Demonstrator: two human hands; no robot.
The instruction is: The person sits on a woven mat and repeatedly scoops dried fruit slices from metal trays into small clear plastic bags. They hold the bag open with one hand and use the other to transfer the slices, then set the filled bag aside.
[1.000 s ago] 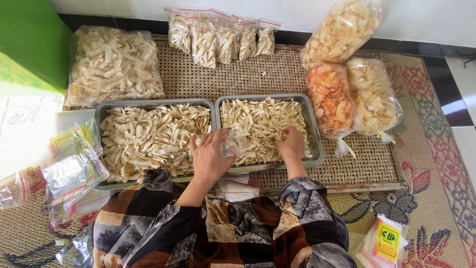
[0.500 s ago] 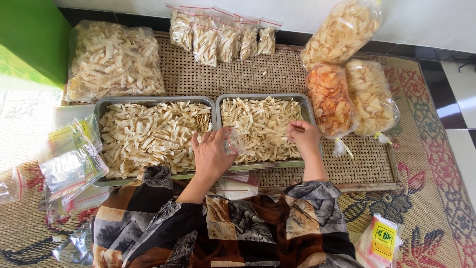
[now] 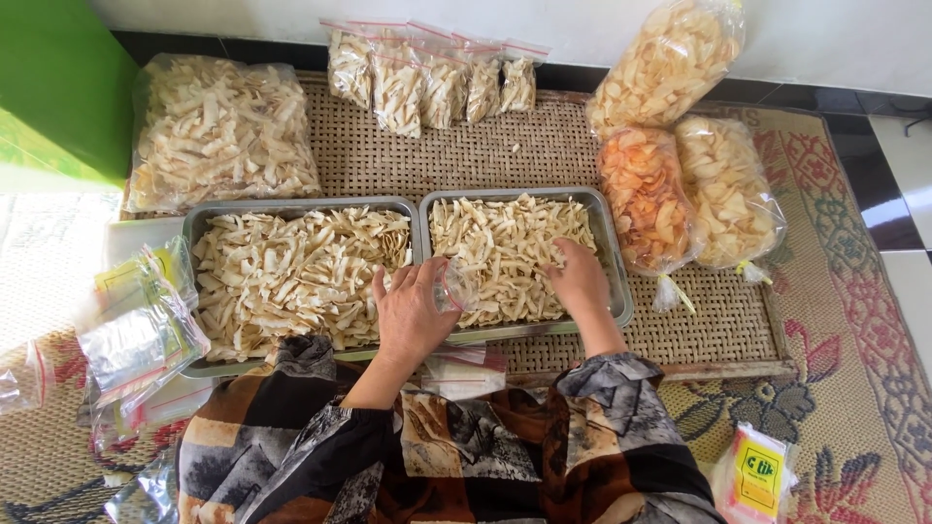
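Chips (image 3: 510,254): pale, thin, curled strips heaped in the right metal tray (image 3: 612,254), on the woven mat (image 3: 485,155) on the floor.
Head view, left hand (image 3: 413,312): curled around a small clear bag (image 3: 456,284), held at the near edge of the right tray with its mouth turned toward the chips, which looks like a way to keep the opening close to the heap.
Head view, right hand (image 3: 581,281): palm down in the right tray, fingers bent into the chips; whether it has closed on any I cannot tell.
Left tray (image 3: 199,291): touching the right tray side by side, also full of the same pale strips.
Filled bags (image 3: 427,78): a row of small sealed bags leaning at the far edge of the mat, apart from the trays.
Large bags: one of pale strips (image 3: 223,126) at far left; three tied ones (image 3: 680,146) at right, one orange.
Empty bags (image 3: 136,330): a loose pile of flat clear bags just left of the left tray, within reach.
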